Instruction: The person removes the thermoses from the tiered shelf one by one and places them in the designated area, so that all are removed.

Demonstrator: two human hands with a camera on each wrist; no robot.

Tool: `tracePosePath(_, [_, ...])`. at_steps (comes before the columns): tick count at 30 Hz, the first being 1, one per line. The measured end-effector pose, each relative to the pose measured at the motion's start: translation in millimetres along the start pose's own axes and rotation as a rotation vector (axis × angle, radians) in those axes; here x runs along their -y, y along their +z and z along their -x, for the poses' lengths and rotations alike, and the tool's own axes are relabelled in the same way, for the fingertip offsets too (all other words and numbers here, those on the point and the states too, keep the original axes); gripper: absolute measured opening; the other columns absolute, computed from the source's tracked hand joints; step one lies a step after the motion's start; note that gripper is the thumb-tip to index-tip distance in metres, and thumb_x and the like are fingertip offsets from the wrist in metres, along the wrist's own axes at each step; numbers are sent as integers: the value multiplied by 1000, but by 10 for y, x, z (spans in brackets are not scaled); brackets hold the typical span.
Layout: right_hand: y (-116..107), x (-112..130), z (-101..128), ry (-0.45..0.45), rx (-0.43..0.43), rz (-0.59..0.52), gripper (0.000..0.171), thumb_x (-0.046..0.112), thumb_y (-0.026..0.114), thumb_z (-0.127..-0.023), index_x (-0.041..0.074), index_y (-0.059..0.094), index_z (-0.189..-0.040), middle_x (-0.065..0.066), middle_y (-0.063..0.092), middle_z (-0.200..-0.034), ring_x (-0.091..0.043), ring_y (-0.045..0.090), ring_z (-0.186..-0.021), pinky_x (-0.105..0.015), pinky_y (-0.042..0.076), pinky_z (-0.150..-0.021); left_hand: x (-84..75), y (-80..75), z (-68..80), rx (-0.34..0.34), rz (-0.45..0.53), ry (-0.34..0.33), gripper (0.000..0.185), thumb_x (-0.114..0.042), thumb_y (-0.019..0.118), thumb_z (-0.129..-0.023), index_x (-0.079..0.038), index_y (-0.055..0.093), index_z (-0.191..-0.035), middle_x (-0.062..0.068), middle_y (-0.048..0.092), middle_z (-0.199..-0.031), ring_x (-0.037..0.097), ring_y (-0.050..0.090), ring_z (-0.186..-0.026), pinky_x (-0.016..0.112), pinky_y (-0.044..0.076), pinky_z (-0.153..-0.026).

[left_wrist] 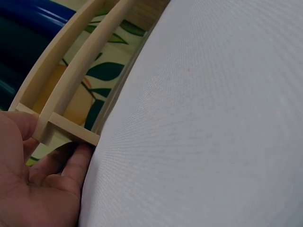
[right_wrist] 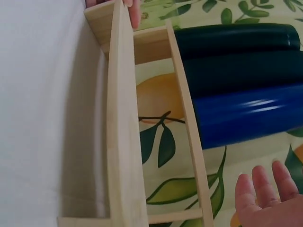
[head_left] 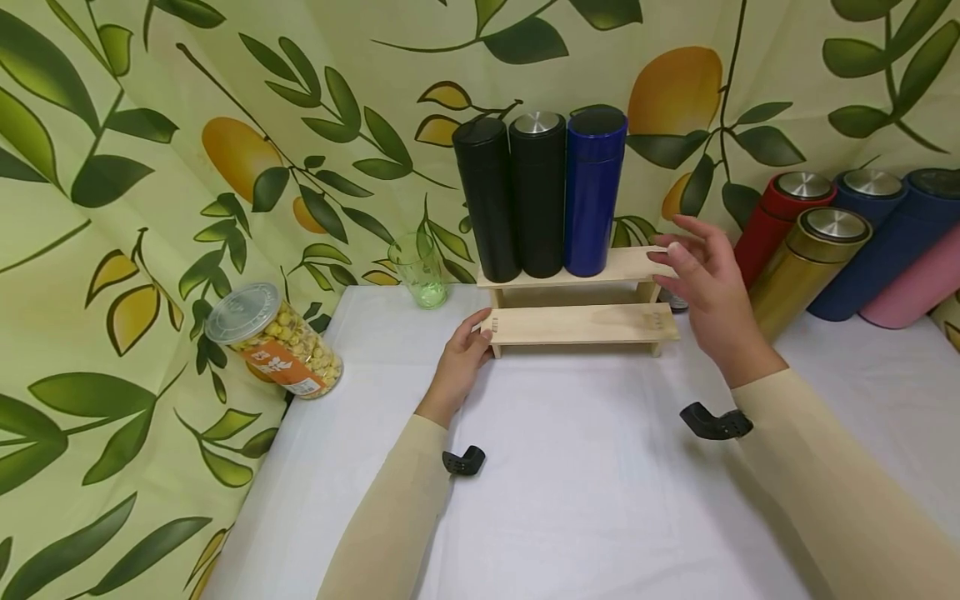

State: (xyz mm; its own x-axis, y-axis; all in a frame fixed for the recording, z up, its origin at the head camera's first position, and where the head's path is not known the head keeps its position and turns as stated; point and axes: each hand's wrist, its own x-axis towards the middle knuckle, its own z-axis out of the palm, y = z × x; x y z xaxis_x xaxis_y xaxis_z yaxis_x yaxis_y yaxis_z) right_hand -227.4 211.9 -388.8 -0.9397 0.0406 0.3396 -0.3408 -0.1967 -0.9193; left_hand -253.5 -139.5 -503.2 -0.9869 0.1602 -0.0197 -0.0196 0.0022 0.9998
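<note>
A two-step wooden rack stands on the white-covered table. On its upper step are three upright thermos flasks: a black one, a black one with a silver lid and a glossy blue one. My left hand holds the left end of the lower step; the left wrist view has the thumb by the board end and fingers beneath it. By the right end of the upper step is my right hand, its fingers extended. In the right wrist view these fingers show apart from the rack and flasks.
Right of the rack stand a gold flask, a red flask, dark blue flasks and a pink one. To the left are a green glass and a popcorn jar. A leaf-patterned cloth hangs behind.
</note>
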Motion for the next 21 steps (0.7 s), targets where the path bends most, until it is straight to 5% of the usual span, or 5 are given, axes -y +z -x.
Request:
tracePosePath(7, [146,-3,-200,61,18,101,63,25,67,-110,14,36,-164,-14,47,-152,-26,49,-138,-47,45,-117,13,-5,-1,7,22,-2,46,-13,54,-117,-17,53,-162,22,61,-147,32,60,-137,38,53,-111])
tracePosePath(14, [280,33,-376,87,14,196,72,29,71,-108,16,32,-167,-14,42,-158,-27,46,-140,-38,48,-115,11,-14,-20,-3,14,4,45,-13,54,-116,-19,54,-161,21,61,-147,31,61,-136,38,53,-110])
tracePosePath(21, [369,20,-534,119,2,318,80,39,75,-105,24,30,-170,-11,40,-163,-33,42,-148,-48,42,-121,16,-7,-23,-1,25,-2,46,-12,55,-116,-18,54,-161,21,62,-145,31,61,-135,40,52,-112])
